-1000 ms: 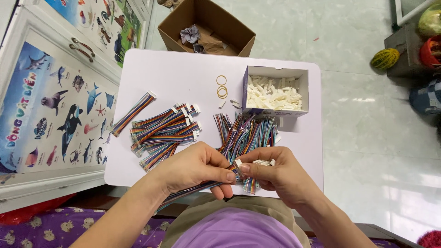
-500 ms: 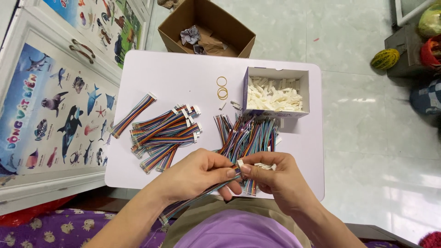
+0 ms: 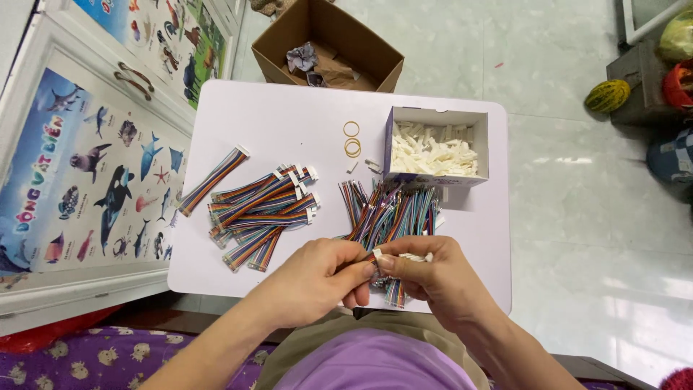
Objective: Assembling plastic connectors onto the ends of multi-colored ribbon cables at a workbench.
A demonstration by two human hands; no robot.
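- Head view: the white table (image 3: 289, 123) is seen from above; its near edge is hidden behind the forearms and the purple shirt, and no shift from the earlier frames can be made out.
- The brown cardboard box (image 3: 328, 47) beyond the table is cut off at the top of the frame, so its far wall cannot be seen.
- The small open box (image 3: 437, 148) is filled with white connector pieces; single pieces are too small to be told apart.
- A pile of finished rainbow ribbon cables (image 3: 260, 209) is spread left of centre, and a loose bundle of coloured wires (image 3: 390, 213) lies just below the small box, partly covered by the hands.
- The left hand (image 3: 314, 278) is closed around a short ribbon cable (image 3: 394, 292), most of which is hidden in the fist; only the lower end shows.
- The right hand (image 3: 437, 278) is pinched on a white connector (image 3: 377, 254) at the cable's end, where the fingertips of both hands meet; compared with half a second ago, the grip is kept and little change is seen.
- Two rubber bands (image 3: 351, 139) lie near the small box.
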